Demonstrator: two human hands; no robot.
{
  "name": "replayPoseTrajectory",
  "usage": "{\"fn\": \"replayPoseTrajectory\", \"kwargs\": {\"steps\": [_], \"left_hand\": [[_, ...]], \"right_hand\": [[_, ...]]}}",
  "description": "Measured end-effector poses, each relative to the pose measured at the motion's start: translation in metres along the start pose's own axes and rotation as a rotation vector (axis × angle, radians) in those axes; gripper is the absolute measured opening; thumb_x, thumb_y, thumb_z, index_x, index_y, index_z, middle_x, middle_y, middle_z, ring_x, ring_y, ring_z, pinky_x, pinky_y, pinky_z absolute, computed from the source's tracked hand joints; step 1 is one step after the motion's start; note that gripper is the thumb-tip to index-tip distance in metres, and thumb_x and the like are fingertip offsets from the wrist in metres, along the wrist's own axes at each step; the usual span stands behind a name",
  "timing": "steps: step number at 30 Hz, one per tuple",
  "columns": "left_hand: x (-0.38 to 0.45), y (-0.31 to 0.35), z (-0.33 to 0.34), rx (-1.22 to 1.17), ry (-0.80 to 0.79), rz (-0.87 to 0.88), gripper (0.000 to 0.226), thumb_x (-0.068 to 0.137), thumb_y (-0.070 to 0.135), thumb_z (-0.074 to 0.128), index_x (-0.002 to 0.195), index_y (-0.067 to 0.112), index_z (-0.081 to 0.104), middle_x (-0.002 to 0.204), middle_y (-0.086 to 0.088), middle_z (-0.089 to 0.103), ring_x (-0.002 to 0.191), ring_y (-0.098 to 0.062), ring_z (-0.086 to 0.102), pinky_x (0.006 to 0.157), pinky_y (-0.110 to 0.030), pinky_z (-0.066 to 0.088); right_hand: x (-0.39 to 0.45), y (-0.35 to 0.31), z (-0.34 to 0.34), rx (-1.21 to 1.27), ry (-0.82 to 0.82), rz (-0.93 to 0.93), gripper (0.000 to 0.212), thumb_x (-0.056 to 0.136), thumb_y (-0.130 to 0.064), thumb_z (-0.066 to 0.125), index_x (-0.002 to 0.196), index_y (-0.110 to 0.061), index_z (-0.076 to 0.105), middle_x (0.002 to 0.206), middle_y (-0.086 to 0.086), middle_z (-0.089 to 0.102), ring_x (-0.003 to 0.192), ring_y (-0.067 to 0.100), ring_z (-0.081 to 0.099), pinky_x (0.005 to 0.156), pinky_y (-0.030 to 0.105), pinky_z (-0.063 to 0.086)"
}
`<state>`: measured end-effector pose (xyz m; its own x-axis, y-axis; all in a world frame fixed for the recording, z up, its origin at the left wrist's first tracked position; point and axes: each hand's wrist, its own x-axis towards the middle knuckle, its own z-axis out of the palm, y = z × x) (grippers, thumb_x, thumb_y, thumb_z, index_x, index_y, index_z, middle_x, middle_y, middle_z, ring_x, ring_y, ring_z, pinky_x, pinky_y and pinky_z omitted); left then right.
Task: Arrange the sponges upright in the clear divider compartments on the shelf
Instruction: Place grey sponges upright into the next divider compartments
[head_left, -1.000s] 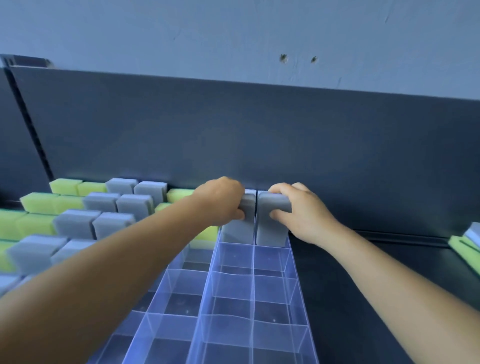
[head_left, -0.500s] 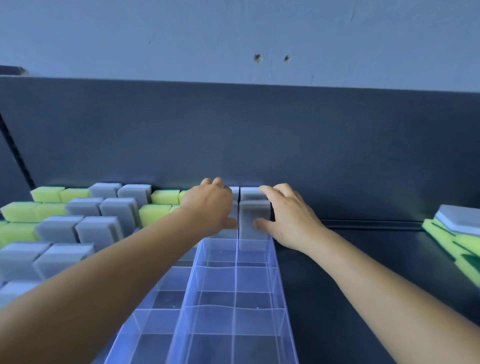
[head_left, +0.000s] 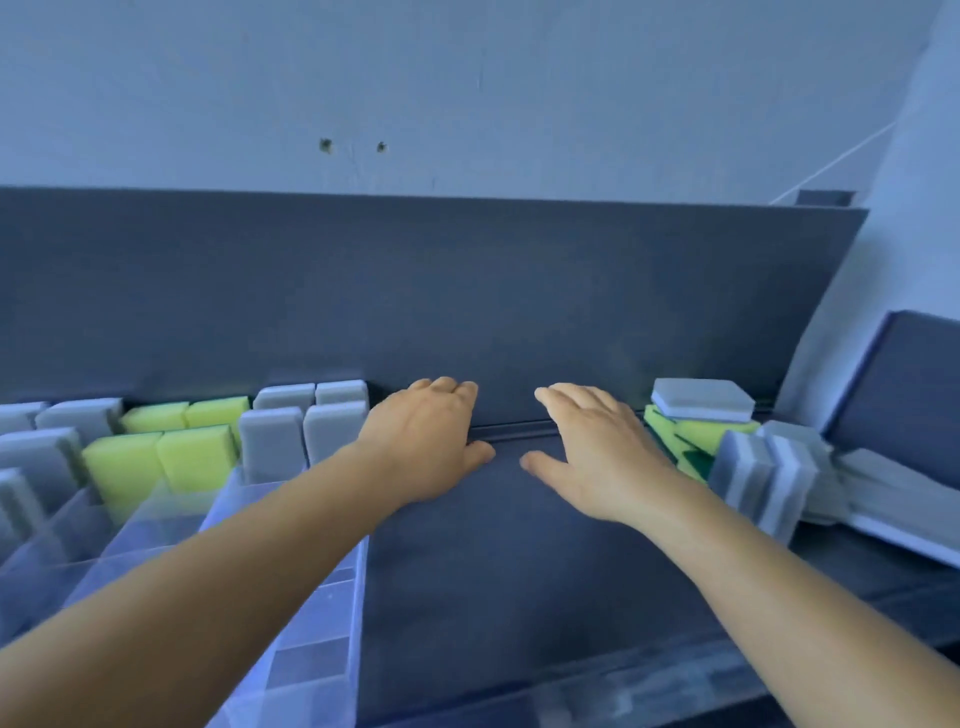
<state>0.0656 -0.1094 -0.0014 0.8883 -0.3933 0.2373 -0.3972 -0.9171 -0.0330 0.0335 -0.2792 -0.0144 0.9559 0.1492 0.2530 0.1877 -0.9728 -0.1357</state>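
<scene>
- Your widest surface is the dark grey metal shelf (head_left: 519, 571), with its dark grey upright back panel (head_left: 467, 291) rising behind it and a pale wall above that.
- On the left of the shelf sits the clear plastic divider tray (head_left: 322, 623); its near compartments show nothing inside, and its right edge runs just under your left forearm.
- At the back of that tray, the grey rectangular sponges (head_left: 304, 431) stand upright in pairs, touching each other, with the rearmost pair against the back panel.
- Just to their left, the yellow-green rectangular sponges (head_left: 161, 457) stand upright as well, with more grey ones further left, blurred at the frame edge.
- On the right of the shelf lies a loose pile of unsorted sponges (head_left: 701, 415): a grey one lies flat on top of tilted yellow-green ones, and a striped grey-and-white block stands just beside them.
- Your left hand (head_left: 426, 447) lies palm down over the bare shelf, just right of the upright grey sponges, fingers relaxed and together, holding nothing.
- Your right hand (head_left: 592, 452) lies palm down near the loose pile, fingers slightly spread, holding nothing; whether either palm touches the shelf, you cannot tell.
</scene>
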Motion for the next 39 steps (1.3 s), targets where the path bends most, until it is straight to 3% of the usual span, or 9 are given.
{"fn": "replayPoseTrajectory", "kwargs": {"steps": [7, 14, 19, 24, 28, 32, 34, 37, 39], "left_hand": [[0.015, 0.085, 0.011, -0.078, 0.012, 0.125, 0.061, 0.093, 0.051, 0.047, 0.140, 0.014, 0.035, 0.140, 0.000, 0.046, 0.131, -0.020, 0.040, 0.099, -0.035, 0.044], [0.034, 0.162, 0.022, -0.160, -0.003, 0.262, 0.069, 0.093, 0.049, 0.047, 0.149, 0.020, 0.019, 0.146, 0.001, 0.038, 0.134, -0.021, 0.037, 0.100, -0.034, 0.039], [0.049, 0.197, 0.032, -0.235, -0.061, 0.315, 0.068, 0.093, 0.047, 0.048, 0.150, 0.030, 0.014, 0.147, 0.001, 0.035, 0.134, -0.023, 0.035, 0.101, -0.040, 0.043], [0.061, 0.209, 0.042, -0.191, -0.133, 0.343, 0.061, 0.095, 0.042, 0.045, 0.148, 0.038, 0.015, 0.139, -0.002, 0.036, 0.126, -0.027, 0.040, 0.090, -0.040, 0.046], [0.065, 0.203, 0.046, -0.251, -0.172, 0.276, 0.052, 0.094, 0.041, 0.048, 0.142, 0.032, 0.030, 0.128, -0.005, 0.044, 0.109, -0.027, 0.052, 0.086, -0.041, 0.049], [0.066, 0.194, 0.047, -0.325, -0.153, 0.168, 0.041, 0.091, 0.047, 0.050, 0.124, 0.023, 0.039, 0.114, -0.005, 0.050, 0.097, -0.029, 0.056, 0.083, -0.041, 0.050], [0.068, 0.191, 0.049, -0.381, -0.119, 0.119, 0.031, 0.092, 0.043, 0.051, 0.110, 0.020, 0.042, 0.106, -0.006, 0.052, 0.091, -0.030, 0.057, 0.080, -0.042, 0.051], [0.067, 0.185, 0.049, -0.456, -0.045, 0.073, 0.019, 0.092, 0.029, 0.053, 0.097, 0.018, 0.038, 0.099, -0.007, 0.054, 0.086, -0.029, 0.054, 0.072, -0.038, 0.048], [0.065, 0.178, 0.045, -0.470, -0.014, 0.041, 0.024, 0.091, 0.026, 0.055, 0.104, 0.017, 0.037, 0.100, -0.005, 0.052, 0.087, -0.027, 0.053, 0.072, -0.035, 0.045]], "right_hand": [[-0.044, 0.066, -0.026, -0.036, 0.037, 0.129, 0.067, 0.094, -0.048, 0.046, 0.150, -0.022, 0.020, 0.156, -0.006, 0.018, 0.145, 0.016, 0.011, 0.115, 0.031, 0.011], [-0.075, 0.132, -0.037, -0.005, 0.113, 0.254, 0.067, 0.089, -0.042, 0.054, 0.146, -0.023, 0.025, 0.152, -0.005, 0.026, 0.140, 0.019, 0.019, 0.112, 0.032, 0.019], [-0.085, 0.166, -0.038, 0.115, 0.050, 0.308, 0.076, 0.088, -0.024, 0.057, 0.151, -0.025, 0.012, 0.156, -0.005, 0.018, 0.143, 0.020, 0.015, 0.113, 0.032, 0.020], [-0.083, 0.187, -0.028, 0.218, -0.084, 0.270, 0.085, 0.087, 0.000, 0.047, 0.151, -0.035, 0.003, 0.159, -0.016, -0.002, 0.146, 0.014, 0.007, 0.114, 0.031, 0.025], [-0.078, 0.196, -0.016, 0.208, -0.121, 0.235, 0.085, 0.086, 0.010, 0.038, 0.150, -0.039, 0.011, 0.157, -0.021, 0.000, 0.142, 0.013, 0.021, 0.095, 0.022, 0.034], [-0.071, 0.201, -0.010, 0.186, -0.041, 0.215, 0.066, 0.090, 0.001, 0.046, 0.145, -0.033, 0.032, 0.145, -0.011, 0.025, 0.118, 0.012, 0.038, 0.097, 0.023, 0.036], [-0.067, 0.201, -0.011, 0.157, -0.018, 0.216, 0.056, 0.089, -0.012, 0.056, 0.137, -0.036, 0.043, 0.133, -0.007, 0.033, 0.109, 0.013, 0.036, 0.094, 0.025, 0.037], [-0.061, 0.197, -0.015, 0.074, -0.008, 0.223, 0.045, 0.082, -0.030, 0.064, 0.125, -0.039, 0.054, 0.124, -0.008, 0.037, 0.117, 0.019, 0.030, 0.098, 0.027, 0.031], [-0.056, 0.191, -0.016, 0.093, -0.018, 0.208, 0.046, 0.082, -0.035, 0.066, 0.126, -0.037, 0.053, 0.130, -0.010, 0.039, 0.121, 0.018, 0.032, 0.096, 0.026, 0.030]]}}
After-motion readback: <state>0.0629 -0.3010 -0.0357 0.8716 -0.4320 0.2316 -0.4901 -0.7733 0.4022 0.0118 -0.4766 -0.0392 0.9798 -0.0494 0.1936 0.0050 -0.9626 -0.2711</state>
